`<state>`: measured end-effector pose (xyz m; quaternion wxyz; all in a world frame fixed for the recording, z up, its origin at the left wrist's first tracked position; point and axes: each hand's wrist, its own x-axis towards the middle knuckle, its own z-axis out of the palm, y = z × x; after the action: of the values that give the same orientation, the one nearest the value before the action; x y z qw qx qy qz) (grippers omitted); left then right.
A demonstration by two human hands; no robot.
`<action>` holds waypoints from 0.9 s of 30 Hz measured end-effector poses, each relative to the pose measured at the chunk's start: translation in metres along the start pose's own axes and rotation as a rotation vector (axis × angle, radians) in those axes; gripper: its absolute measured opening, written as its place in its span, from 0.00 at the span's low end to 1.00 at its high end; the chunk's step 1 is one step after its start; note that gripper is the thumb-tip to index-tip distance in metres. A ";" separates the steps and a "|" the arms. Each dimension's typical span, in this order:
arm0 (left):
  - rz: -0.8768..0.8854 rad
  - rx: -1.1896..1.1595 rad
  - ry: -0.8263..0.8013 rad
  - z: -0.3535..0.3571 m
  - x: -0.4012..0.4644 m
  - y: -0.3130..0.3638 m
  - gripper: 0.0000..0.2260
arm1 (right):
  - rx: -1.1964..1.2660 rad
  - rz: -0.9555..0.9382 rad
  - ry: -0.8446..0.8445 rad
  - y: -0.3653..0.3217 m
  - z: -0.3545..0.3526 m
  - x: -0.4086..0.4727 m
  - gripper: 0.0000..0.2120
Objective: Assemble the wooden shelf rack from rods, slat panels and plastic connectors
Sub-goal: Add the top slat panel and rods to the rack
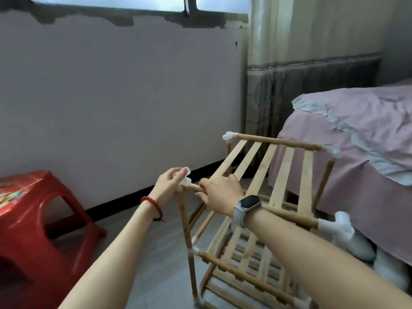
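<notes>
left hand (167,185) pinches connector (184,179) (rack's near-left corner); right hand (219,194) grips rod (195,187).

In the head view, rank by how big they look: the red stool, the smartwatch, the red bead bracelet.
1. red stool, largest by far
2. smartwatch
3. red bead bracelet, close to the watch; ranking unsure

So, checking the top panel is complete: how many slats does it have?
5 slats lie side by side in the top panel, from the left corner to the bedside; the right hand covers the leftmost slat's near end.
</notes>
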<state>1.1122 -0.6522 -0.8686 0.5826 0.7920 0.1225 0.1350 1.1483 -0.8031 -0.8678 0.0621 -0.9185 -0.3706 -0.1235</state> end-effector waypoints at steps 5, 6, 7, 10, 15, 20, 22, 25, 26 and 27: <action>0.067 -0.031 0.200 0.006 -0.005 -0.009 0.09 | 0.056 -0.079 0.040 0.001 -0.006 -0.016 0.14; 0.071 -0.054 0.215 0.006 -0.007 -0.010 0.08 | 0.062 -0.090 0.048 0.001 -0.008 -0.018 0.14; 0.069 -0.067 0.220 0.006 -0.008 -0.010 0.07 | 0.065 -0.098 0.055 0.001 -0.009 -0.019 0.14; 0.081 -0.064 0.233 0.007 -0.009 -0.012 0.07 | 0.070 -0.107 0.069 0.001 -0.012 -0.023 0.14; 0.131 -0.050 0.262 0.016 -0.013 -0.014 0.09 | 0.084 -0.123 0.084 0.001 -0.013 -0.027 0.14; 0.147 -0.042 0.266 0.021 -0.018 -0.015 0.08 | 0.126 -0.115 0.086 0.004 -0.016 -0.029 0.15; 0.156 -0.014 0.293 0.022 -0.021 -0.017 0.08 | 0.148 -0.115 0.080 0.005 -0.017 -0.031 0.15; 0.161 0.007 0.302 0.024 -0.027 -0.019 0.09 | 0.143 -0.125 0.073 0.006 -0.017 -0.034 0.15; 0.163 0.011 0.302 0.025 -0.028 -0.018 0.09 | 0.141 -0.125 0.075 0.007 -0.017 -0.034 0.15; 0.165 0.011 0.299 0.027 -0.030 -0.017 0.10 | 0.138 -0.124 0.076 0.007 -0.018 -0.034 0.14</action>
<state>1.0935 -0.6820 -0.8953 0.5407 0.7736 0.1428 0.2981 1.1263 -0.8348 -0.8604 0.1316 -0.8820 -0.4315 -0.1360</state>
